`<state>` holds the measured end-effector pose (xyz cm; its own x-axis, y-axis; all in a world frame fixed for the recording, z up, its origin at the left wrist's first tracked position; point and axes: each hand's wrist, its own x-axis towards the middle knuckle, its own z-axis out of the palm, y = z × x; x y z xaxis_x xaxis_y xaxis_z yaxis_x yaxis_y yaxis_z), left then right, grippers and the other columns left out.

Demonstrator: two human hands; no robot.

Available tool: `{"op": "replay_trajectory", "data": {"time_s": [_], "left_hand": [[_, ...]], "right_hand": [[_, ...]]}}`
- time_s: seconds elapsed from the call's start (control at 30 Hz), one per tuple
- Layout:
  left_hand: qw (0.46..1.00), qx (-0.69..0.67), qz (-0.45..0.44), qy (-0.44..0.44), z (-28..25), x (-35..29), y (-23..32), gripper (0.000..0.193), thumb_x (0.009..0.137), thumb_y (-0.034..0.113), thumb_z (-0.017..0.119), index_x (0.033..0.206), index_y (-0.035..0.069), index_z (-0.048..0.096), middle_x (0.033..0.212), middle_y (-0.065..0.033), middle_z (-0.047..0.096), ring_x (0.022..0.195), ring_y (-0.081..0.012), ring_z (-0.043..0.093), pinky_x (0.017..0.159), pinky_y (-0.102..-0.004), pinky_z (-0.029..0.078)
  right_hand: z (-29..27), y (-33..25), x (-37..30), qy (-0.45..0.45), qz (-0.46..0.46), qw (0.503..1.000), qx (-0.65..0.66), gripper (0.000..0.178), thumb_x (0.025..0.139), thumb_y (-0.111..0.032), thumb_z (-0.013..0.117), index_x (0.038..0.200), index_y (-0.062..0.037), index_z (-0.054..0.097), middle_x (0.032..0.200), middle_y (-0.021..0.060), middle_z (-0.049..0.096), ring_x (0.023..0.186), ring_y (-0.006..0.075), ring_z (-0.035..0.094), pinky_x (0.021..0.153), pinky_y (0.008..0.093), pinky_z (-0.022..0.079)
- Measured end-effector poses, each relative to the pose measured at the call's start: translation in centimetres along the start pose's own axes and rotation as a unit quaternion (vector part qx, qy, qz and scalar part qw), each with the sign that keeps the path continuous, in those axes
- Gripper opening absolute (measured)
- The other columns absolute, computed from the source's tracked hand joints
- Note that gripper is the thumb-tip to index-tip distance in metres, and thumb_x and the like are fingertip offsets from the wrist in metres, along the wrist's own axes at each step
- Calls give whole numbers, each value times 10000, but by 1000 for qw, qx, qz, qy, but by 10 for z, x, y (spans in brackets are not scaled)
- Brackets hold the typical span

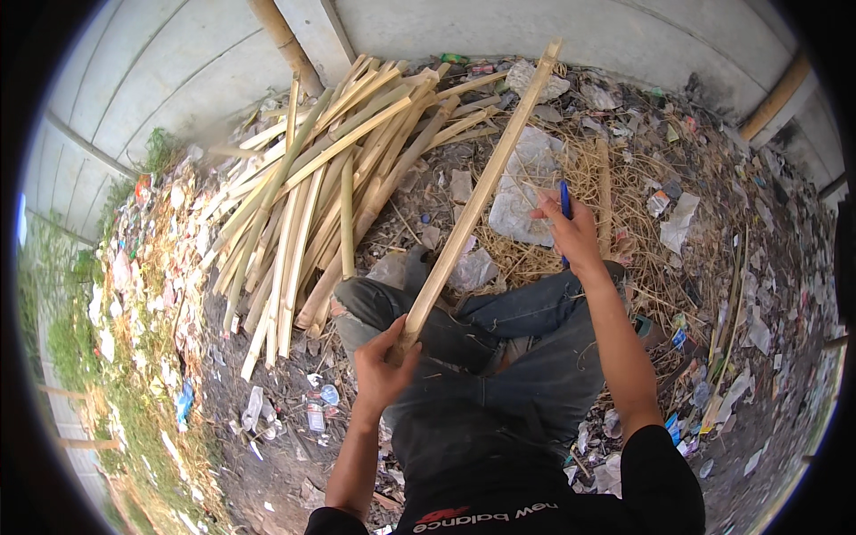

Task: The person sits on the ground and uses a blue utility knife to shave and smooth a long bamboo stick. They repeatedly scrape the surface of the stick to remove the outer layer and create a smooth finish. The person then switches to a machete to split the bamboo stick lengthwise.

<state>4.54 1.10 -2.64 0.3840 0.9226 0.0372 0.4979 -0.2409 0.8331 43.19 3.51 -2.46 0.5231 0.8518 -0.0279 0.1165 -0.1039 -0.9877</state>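
My left hand (385,364) is closed round the lower end of a long split bamboo strip (479,192). The pale strip slants up and away to the right, over my crossed legs, and its far end stands near the wall. Apart from the strip, to its right, my right hand (573,234) grips a slim blue tool (565,198). Blue shows above and below the fist, but the tool's kind is unclear. Beyond my left knee lies a heap of split bamboo strips (303,192), crossing one another at many angles.
A pale flat slab (526,192) lies on the ground ahead, with thin bamboo shavings (584,169) scattered round it. Litter (321,406) covers much of the soil. Grey panel walls (571,31) close off the far side, with bamboo poles (290,45) leaning there. Green plants (76,330) grow at left.
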Motion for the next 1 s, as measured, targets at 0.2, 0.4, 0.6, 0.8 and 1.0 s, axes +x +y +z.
{"op": "replay_trajectory", "data": {"time_s": [0.2,0.4,0.6,0.8,1.0], "left_hand": [[998,-11,44,52,22,9,28,498,855,46,820,1326,-50,688,976,-139,780,896,-127,723,793,-293,567],[996,8,29,83,21,13,40,486,845,75,831,1301,-42,708,950,-153,775,847,-122,717,750,-295,563],[996,-48,-34,64,22,14,42,485,873,47,795,1331,-62,680,1036,-140,779,922,-126,716,817,-291,568],[995,-69,-37,65,20,16,37,498,879,21,763,1353,-80,650,1074,-174,771,965,-149,721,857,-296,564],[996,-47,-36,71,19,16,35,490,861,50,776,1325,-67,673,1000,-180,780,916,-157,739,818,-309,573]], "right_hand": [[73,-14,-25,-72,-86,992,54,344,996,-286,759,1130,30,746,792,65,729,734,138,654,708,314,502],[96,-18,-57,-103,-103,989,-27,373,958,-355,786,1001,13,738,689,80,655,633,155,594,631,353,488],[111,-18,-106,-203,-109,971,-61,397,942,-381,807,956,7,726,699,97,663,613,200,571,598,377,483],[103,-26,-130,-247,-158,928,-229,495,1031,-479,619,875,-11,664,699,218,679,706,452,690,613,516,526],[108,-6,-127,-216,-229,889,-334,547,1055,-524,566,829,-29,623,594,187,637,569,421,664,535,510,517]]}}
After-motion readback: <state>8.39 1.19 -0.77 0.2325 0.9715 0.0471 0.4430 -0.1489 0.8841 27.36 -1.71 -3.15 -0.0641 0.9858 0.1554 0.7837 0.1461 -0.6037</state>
